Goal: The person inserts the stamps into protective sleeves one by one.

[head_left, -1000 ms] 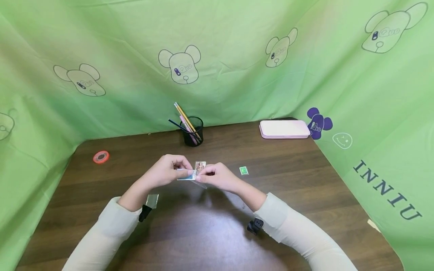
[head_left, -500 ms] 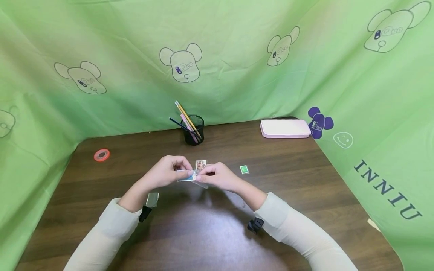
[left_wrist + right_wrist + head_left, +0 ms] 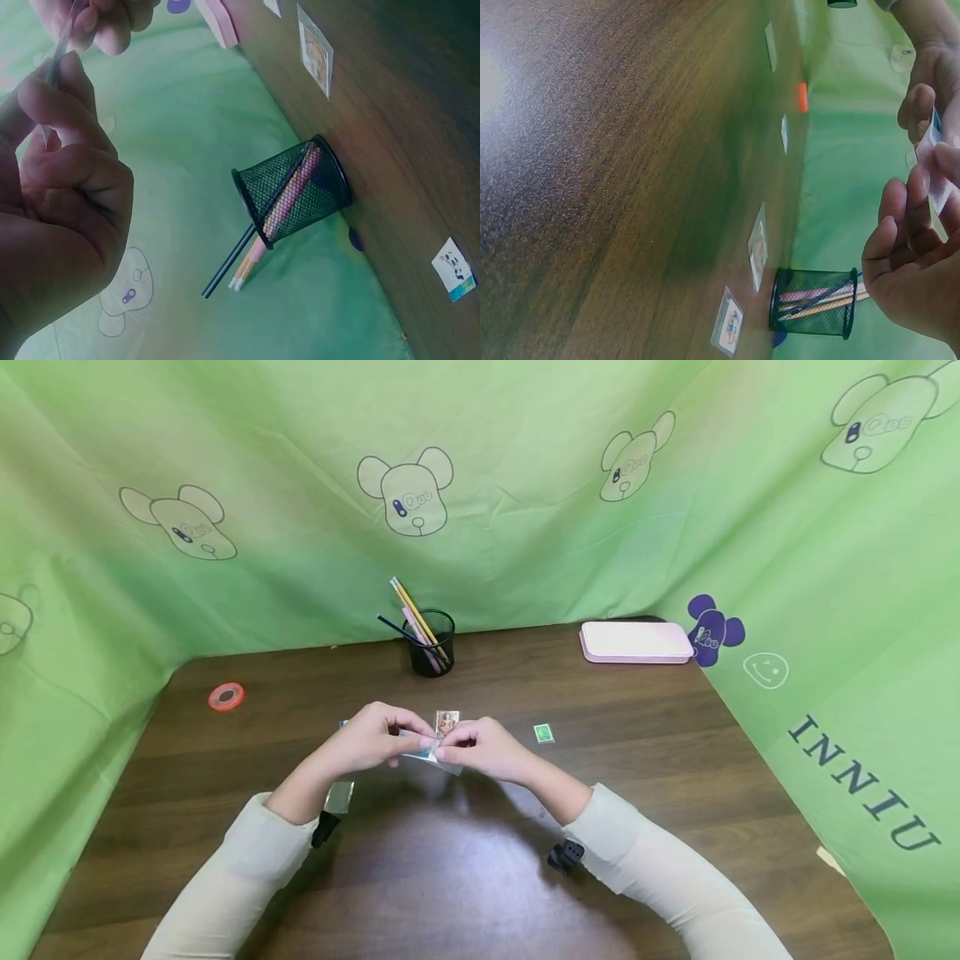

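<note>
Close over the table, in the middle of the head view, my left hand [image 3: 373, 740] pinches a small blue-and-white stamp [image 3: 420, 750] between thumb and fingers. From the other side my right hand [image 3: 489, 752] pinches the edge of a clear plastic sleeve [image 3: 451, 768] at the stamp's end. The two overlap between the fingertips, and I cannot tell how far the stamp is inside the sleeve. Just beyond the hands lies a brownish picture stamp [image 3: 447, 722] in a clear sleeve. A green sleeved stamp [image 3: 543, 733] lies to the right. By the left wrist lies a pale sleeved piece [image 3: 339, 797].
A black mesh pen cup [image 3: 431, 647] with pencils and pens stands at the back. Back right is a pink-and-white pencil case [image 3: 636, 642]. At far left lies an orange-red round object [image 3: 226, 697]. A panda stamp [image 3: 454, 270] lies beyond the left hand. Green cloth surrounds the table.
Between the fingertips, the stamp has tilted and shifted slightly right, overlapping the clear sleeve more. Both hands stay almost in place; the head view has shifted slightly.
</note>
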`<state>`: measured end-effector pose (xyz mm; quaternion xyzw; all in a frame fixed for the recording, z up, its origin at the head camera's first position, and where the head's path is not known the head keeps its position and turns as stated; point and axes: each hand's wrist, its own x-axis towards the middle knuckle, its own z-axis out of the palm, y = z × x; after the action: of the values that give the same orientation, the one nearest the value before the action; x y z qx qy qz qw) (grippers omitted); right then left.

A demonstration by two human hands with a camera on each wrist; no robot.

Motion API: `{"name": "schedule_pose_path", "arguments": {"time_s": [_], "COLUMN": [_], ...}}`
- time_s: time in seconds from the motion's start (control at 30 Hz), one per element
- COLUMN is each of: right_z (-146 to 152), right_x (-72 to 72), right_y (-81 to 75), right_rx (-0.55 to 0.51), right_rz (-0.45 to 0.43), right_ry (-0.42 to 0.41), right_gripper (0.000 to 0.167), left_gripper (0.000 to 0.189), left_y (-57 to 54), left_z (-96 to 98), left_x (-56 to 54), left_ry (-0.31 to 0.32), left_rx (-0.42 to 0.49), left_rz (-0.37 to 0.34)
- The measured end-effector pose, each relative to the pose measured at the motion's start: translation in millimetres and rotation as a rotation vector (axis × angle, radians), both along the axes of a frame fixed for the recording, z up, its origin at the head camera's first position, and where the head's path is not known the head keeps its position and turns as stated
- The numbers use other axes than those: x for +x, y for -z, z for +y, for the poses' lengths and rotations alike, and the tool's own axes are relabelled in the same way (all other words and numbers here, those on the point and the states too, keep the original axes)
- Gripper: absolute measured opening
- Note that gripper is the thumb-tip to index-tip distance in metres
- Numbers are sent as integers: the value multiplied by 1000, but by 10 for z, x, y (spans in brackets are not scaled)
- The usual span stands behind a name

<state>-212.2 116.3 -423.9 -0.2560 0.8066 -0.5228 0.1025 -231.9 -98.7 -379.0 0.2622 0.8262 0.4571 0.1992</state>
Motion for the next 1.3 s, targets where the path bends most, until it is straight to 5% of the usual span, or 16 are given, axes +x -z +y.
{"name": "schedule_pose_path", "arguments": {"time_s": [0.2,0.37,0.53,0.73,0.93,1.1,1.3], "right_z": [0,2,-8,-15,-1,6,16], "right_x": [14,4,-2,6,29,85,17], "right_y": [-11,18,32,40,-3,-106,45], "right_rx": [-15,-55,-78,-78,-59,-58,-58], "right_rz": [-4,-44,-79,-123,-112,-114,-111], "right_ry": [22,91,110,116,122,128,137], "right_gripper": [13,14,14,15,14,14,16], "left_gripper": [24,30,23,20,19,21,13], "left_y": [-8,0,23,33,61,83,78], "left_z": [-38,-99,-94,-53,50,54,57], "left_x": [5,-12,-29,-18,-32,-54,-46], "left_ry": [-7,-108,-177,-194,-147,-175,-198], "left_rx": [66,210,252,195,105,145,114], "left_rz": [-34,-164,-206,-160,-92,-91,-42]}}
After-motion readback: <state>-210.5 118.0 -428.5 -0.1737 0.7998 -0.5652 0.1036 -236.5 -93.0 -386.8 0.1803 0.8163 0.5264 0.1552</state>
